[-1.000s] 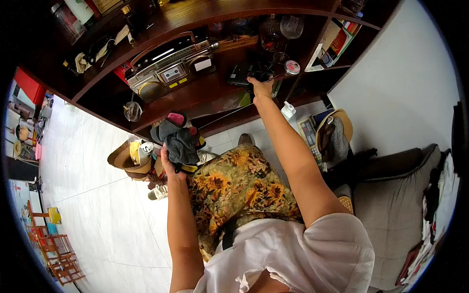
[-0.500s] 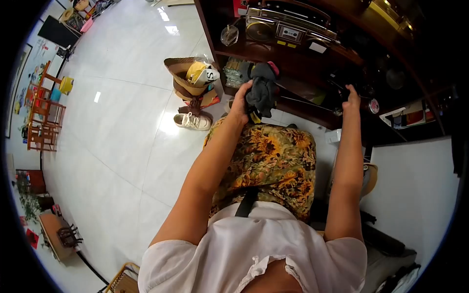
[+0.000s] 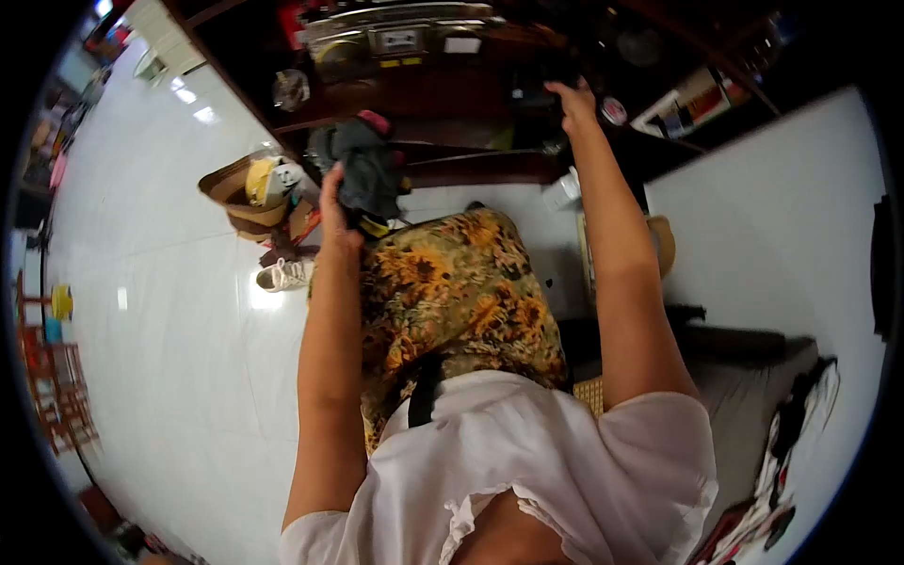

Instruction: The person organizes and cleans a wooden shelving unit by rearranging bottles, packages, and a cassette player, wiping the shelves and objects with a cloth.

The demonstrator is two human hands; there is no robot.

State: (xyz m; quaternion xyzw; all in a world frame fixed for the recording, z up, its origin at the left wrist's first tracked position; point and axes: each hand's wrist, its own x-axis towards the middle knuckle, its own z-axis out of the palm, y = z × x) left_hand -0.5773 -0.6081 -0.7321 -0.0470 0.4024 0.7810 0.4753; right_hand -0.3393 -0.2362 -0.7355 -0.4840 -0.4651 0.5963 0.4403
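My left hand is closed on a bundle of dark grey cloth, with a bit of pink at its top and yellow below. The bundle is in front of the lower shelf, above the left side of the flowered skirt. My right hand reaches into the dark wooden shelf unit. Its fingers are bent at the edge of a black object, whose kind is lost in shadow. A round item with a pale label lies just right of this hand.
A silver radio cassette player stands on the upper shelf, with a glass ornament to its left. On the tiled floor at left are a brown hat holding a yellow package, and a white shoe. A white wall rises at right.
The view has turned, so the shelf, hat and shoe appear further left. My left hand still holds the grey cloth bundle. My right hand stays at the shelf, beside the black object.
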